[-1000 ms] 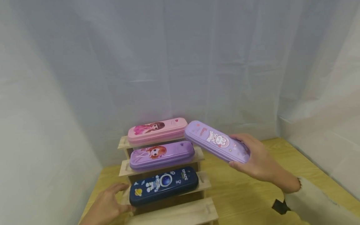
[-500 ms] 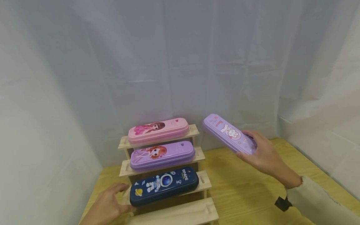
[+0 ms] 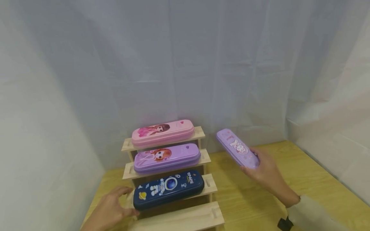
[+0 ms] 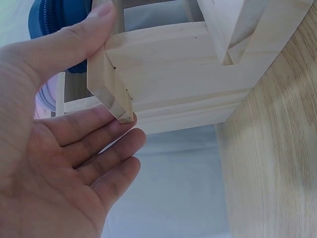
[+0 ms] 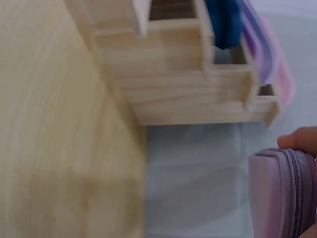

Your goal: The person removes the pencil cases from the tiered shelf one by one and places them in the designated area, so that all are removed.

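My right hand [image 3: 264,171] grips a lilac pencil case [image 3: 238,147] with a white rabbit picture, held tilted in the air right of the stepped wooden rack [image 3: 212,186]. In the right wrist view, the zipped edge of this pencil case [image 5: 277,193] shows between thumb and fingers. My left hand [image 3: 108,208] holds the rack's left side. In the left wrist view, thumb and fingers [image 4: 89,131] pinch the end of a step board [image 4: 109,84]. A dark blue astronaut pencil case [image 3: 169,189] lies on the step beside that hand.
On the higher steps lie a purple pencil case [image 3: 167,158] and a pink pencil case [image 3: 163,133], each with a doll picture. The lowest step [image 3: 182,219] shows bare wood. Grey-white sheeting [image 3: 185,64] surrounds the wooden tabletop [image 3: 289,160] at the back and sides.
My right hand has carried the lilac pencil case rightward, away from the pink and purple ones, rising slightly and then dropping lower. My left hand and the rack have stayed put.
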Demonstrator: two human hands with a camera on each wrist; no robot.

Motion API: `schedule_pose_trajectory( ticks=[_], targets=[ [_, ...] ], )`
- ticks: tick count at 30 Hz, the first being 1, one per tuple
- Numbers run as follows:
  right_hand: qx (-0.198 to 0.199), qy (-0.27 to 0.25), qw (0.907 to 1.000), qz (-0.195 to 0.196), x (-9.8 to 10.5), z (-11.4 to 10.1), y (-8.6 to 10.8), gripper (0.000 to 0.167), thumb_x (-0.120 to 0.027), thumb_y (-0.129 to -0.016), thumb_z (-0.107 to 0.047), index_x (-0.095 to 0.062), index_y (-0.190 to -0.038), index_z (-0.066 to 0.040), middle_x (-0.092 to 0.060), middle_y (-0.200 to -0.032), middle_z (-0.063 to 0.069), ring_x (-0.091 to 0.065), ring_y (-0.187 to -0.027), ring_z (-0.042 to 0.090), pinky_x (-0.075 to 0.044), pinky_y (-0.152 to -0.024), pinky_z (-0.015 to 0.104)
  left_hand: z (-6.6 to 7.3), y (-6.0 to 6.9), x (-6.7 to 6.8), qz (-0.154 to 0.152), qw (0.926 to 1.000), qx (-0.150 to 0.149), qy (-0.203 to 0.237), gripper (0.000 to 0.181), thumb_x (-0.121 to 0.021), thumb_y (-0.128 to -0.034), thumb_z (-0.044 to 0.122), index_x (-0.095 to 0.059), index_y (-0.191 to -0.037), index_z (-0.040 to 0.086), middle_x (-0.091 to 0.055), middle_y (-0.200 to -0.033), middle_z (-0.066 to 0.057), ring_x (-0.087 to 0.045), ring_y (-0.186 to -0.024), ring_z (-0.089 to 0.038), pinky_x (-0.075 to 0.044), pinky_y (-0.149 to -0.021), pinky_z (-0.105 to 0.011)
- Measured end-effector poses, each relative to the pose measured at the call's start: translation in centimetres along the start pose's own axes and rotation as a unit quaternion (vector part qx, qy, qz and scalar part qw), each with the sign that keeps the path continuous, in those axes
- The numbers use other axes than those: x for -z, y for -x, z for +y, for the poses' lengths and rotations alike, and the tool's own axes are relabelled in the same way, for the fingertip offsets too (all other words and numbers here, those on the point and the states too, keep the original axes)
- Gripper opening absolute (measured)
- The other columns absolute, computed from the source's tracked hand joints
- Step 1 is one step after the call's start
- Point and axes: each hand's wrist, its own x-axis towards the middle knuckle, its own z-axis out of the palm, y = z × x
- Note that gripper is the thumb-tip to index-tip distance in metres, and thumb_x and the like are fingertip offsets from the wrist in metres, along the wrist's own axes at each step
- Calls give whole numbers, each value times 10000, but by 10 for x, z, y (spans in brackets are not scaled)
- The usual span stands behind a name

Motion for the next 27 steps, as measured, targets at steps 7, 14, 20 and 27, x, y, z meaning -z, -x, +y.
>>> schedule_pose_trajectory(
  ticks=[7,14,20,27],
  targets=[
    [-334,-198,9991,-149,-43,17,21,849,-859,-772,-286,-471,-1403,130,-565,-1340,351,-583,-1172,475,-523,-973,627,-2,0,0,138,9998,-151,14,902,-904,-607,554,-642,-1297,36,-658,-1345,-184,-581,-1277,-455,-474,-1058,-659],
    [-903,-169,9934,-685,-76,30,43,875,-852,-774,-336,-468,-1416,119,-552,-1369,350,-568,-1230,478,-495,-1049,622,-2,0,0,182,9997,-150,12,905,-910,-593,551,-644,-1295,47,-658,-1346,-178,-585,-1274,-450,-477,-1056,-656],
    [-1257,-375,9876,-867,-88,34,53,912,-853,-763,-330,-439,-1441,116,-537,-1385,350,-599,-1198,427,-529,-1034,585,-1,-1,-1,21,9999,61,153,919,-902,-586,577,-637,-1304,68,-637,-1379,-166,-554,-1308,-454,-454,-1068,-674],
    [-1147,-413,9889,-849,-93,32,57,920,-853,-756,-315,-428,-1441,126,-539,-1383,350,-600,-1187,430,-526,-1030,591,-2,-2,-1,36,9999,45,96,921,-907,-587,561,-633,-1309,59,-637,-1376,-172,-557,-1300,-453,-455,-1067,-670]
  ],
)
